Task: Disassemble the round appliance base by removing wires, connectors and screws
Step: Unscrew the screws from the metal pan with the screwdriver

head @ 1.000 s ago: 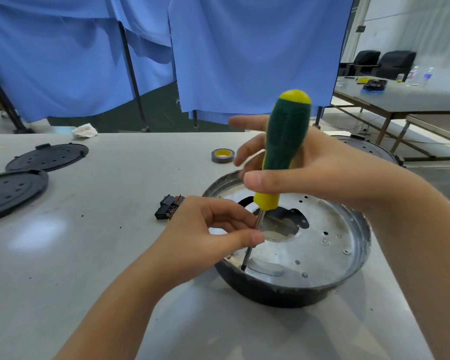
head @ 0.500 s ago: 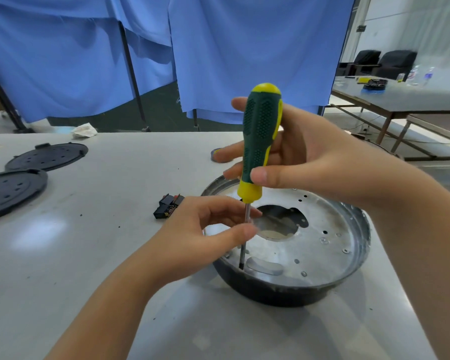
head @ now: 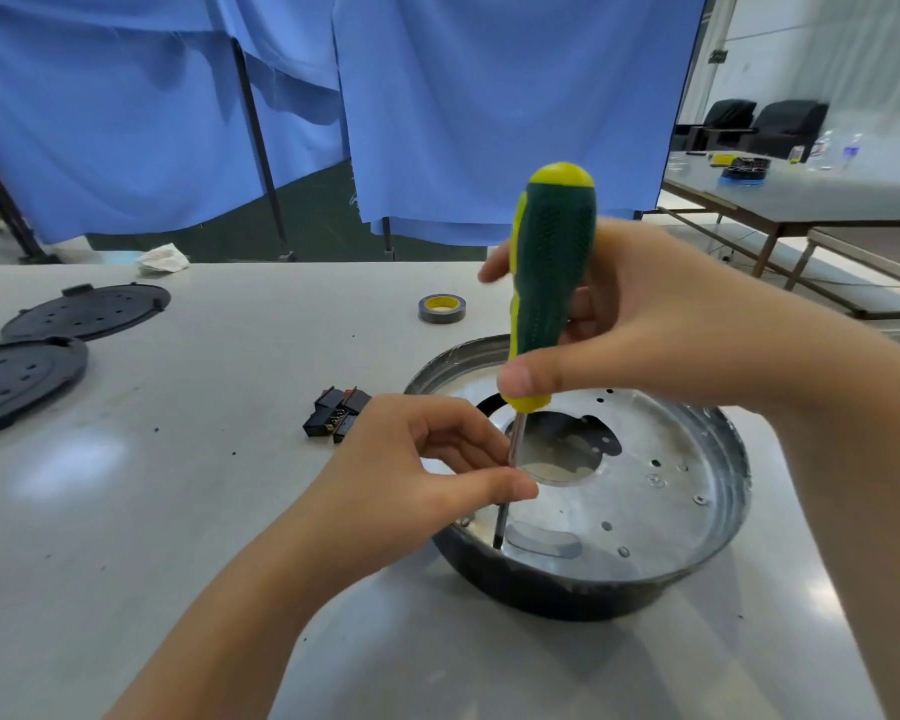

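Two black discs (head: 27,379) are lying at the table's (head: 204,511) left edge, with black connectors (head: 336,420) nearer the centre. The screwdriver's shaft is being pinched by the left hand (head: 417,480) between thumb and fingertips. The round base (head: 687,517) is sitting right of centre, the tip resting inside it. The screwdriver (head: 549,283) is being gripped upright by the right hand (head: 661,330), fingers curled around the handle.
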{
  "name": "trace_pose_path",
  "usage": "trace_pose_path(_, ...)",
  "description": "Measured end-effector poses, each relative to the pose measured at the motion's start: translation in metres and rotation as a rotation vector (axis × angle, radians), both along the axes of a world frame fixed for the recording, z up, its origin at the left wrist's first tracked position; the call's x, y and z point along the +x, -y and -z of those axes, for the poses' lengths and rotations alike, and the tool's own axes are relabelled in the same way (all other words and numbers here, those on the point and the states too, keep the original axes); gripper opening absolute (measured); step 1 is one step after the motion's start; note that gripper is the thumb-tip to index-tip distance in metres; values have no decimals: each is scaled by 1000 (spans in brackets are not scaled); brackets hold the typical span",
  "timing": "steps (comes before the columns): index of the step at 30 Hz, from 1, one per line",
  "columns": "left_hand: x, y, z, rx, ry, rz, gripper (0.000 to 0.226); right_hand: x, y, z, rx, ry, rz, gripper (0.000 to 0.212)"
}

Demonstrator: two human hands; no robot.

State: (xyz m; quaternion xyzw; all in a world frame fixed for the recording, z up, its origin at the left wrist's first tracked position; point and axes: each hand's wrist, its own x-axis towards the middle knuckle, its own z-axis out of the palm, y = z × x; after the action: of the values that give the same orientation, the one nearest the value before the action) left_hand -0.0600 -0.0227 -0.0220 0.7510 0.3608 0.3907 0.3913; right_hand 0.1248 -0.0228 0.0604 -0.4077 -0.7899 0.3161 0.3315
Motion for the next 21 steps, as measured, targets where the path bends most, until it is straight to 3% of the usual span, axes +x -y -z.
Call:
trace_pose_path(3,1,-2,2,15,14,-32,28,2,-3,2,-27,-106,-56,66)
trace_pose_path(10,-5,1,1,-94,31,147,16,3,-4,6,-183,-197,-224,74)
trace_pose_path(12,-2,1,0,-83,68,98,10,2,-4,6,-176,-162,-171,70)
trace_pose_path(16,1,0,3,9,101,-55,25,-8,-3,6,-31,0,-9,46)
trace_pose_path(21,2,-3,5,33,74,-25,28,-6,-2,5,-40,-63,-11,44)
